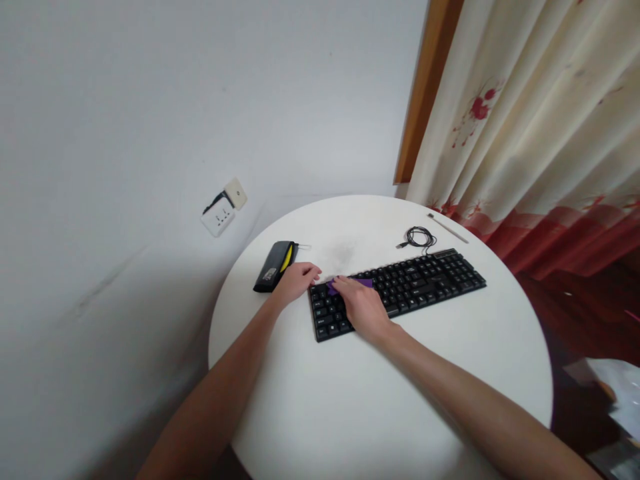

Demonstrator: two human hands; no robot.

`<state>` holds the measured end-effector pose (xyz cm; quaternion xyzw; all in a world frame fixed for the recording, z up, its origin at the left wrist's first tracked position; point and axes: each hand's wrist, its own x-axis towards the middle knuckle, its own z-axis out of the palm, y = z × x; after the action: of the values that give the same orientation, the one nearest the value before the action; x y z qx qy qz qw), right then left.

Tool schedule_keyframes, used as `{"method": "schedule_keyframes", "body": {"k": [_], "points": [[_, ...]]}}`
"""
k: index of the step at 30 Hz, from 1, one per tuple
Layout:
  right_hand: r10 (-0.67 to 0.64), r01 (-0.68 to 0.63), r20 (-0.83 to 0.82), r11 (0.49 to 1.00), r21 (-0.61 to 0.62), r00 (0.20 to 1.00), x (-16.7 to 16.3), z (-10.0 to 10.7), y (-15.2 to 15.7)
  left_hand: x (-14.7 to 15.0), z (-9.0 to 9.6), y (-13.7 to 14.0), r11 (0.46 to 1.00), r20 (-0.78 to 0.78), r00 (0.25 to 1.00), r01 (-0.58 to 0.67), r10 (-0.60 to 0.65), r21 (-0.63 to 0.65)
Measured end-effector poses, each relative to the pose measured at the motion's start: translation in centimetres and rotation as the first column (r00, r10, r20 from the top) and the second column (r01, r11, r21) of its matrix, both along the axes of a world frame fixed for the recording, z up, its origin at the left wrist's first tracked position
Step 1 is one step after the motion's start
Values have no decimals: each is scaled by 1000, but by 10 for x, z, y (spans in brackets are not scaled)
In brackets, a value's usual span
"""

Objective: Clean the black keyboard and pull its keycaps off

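A black computer keyboard point(415, 283) lies at a slant on the white round table point(300, 413). My right hand point(364, 307) presses a purple cloth point(366, 283) onto the keys at the keyboard's left end, with its fingers over the cloth. At the keyboard's upper left corner, my left hand point(296, 281) has its fingers bent against the edge and grips it. Part of the keys and of the cloth is hidden under my right hand.
Left of my left hand lies a dark pouch point(273, 268) with a yellow piece showing. The keyboard's coiled cable point(420, 236) and a thin brush point(449, 229) lie at the back right. Grey dust point(343, 252) marks the tabletop. A wall socket point(219, 216) is at left, a curtain point(540, 120) at right.
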<state>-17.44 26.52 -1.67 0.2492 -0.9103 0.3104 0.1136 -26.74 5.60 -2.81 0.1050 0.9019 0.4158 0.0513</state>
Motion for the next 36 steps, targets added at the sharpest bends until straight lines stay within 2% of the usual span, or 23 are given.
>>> {"method": "schedule_keyframes", "body": {"k": [5,8,11,14,17,19,23,25,28,30,32,34,36], "points": [[211,-196,103,971,-140,972,21,9,-4,0,-1,-1,1000,2,1000,-4,4,-2],[248,-201,149,940,-274,957,25,16,-1,0,0,0,1000,10,1000,-14,14,7],[129,-55,156,912,-406,979,15,23,12,0,1,1,1000,18,1000,-11,11,-8],[-140,186,135,877,-444,981,-2,23,34,-1,0,0,1000,20,1000,-13,13,-24],[-360,370,94,868,-331,928,-12,18,52,-2,-1,-1,999,-2,1000,-4,3,-43],[-382,391,84,898,-201,920,-12,13,54,-3,-1,-2,998,-10,1000,6,-7,-55],[-194,194,41,981,4,980,2,2,34,-3,-2,-2,998,-6,1000,4,-4,-58],[-93,92,10,995,39,996,12,-2,19,-3,-2,-2,998,-6,1000,2,-3,-57],[23,-24,19,999,24,1000,27,-3,2,-3,-3,-2,999,-14,1000,7,-8,-52],[95,-92,56,995,-41,994,34,-1,-3,-3,-4,-2,999,-15,1000,8,-9,-44],[185,-163,125,972,-172,975,38,4,-4,-3,-4,-2,999,-9,1000,7,-7,-37],[269,-187,201,917,-353,942,36,10,0,-3,-4,-2,999,-4,1000,7,-7,-34],[294,-130,256,851,-508,921,28,17,9,-3,-3,-2,999,-3,1000,5,-5,-34]]}}
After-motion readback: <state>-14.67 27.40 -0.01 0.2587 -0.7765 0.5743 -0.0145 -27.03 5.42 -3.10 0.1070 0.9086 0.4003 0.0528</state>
